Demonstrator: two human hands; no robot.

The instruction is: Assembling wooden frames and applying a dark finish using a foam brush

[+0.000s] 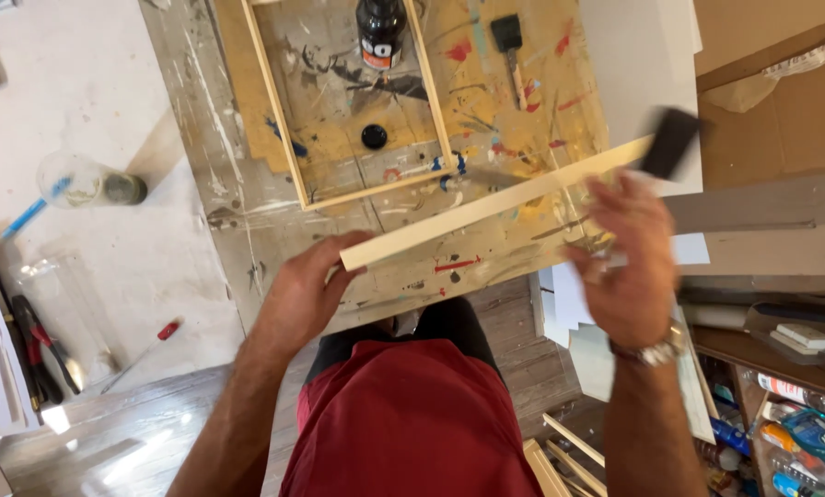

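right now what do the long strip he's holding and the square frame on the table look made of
Long strip: pale bare wood by the look, matte and unpainted, straight-edged; left hand holds its near end. Square frame: the same light wood, thin slats joined at corners, apparently unfinished. Black-headed brush in the right hand: blurred, possibly foam.

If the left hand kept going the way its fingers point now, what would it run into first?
The left hand points up and right, already touching the end of the wooden strip. Beyond that, probably the wooden frame on the paint-stained board, though depth is unclear.

Pale wood strip (495,201) held slanted; black foam brush (670,141) blurred.
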